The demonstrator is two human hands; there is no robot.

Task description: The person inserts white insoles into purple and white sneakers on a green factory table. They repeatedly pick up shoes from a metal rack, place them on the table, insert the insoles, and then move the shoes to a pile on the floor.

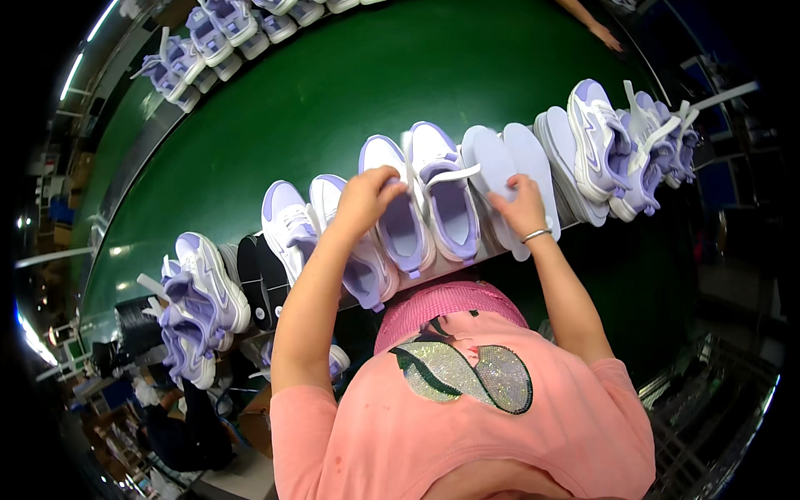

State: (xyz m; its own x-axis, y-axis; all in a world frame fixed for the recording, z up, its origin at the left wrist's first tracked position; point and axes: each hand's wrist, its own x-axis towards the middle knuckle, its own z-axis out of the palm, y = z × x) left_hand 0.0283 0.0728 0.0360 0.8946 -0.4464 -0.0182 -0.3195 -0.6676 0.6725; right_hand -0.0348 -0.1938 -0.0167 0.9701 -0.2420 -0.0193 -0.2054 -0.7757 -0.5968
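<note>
In the middle, a white and lilac sneaker (400,229) stands with its toe pointing away from me. My left hand (367,200) is closed on its upper, near the tongue and white strap. Beside it on the right is a matching sneaker (455,212), its strap hanging over the opening. My right hand (523,208), with a bracelet at the wrist, has thumb and fingers pinched at a pale lilac insole (488,158). Another pale insole (530,154) lies right next to it. Left of my left forearm stands another sneaker pair (287,218), partly covered by that arm.
More stacked insoles (568,158) and sneakers (596,125) continue to the right. Black insoles (265,275) and further sneakers (208,279) are at left. Across the green table (275,108) stands another row of sneakers (221,37). Another person's hand (606,37) rests at the far right.
</note>
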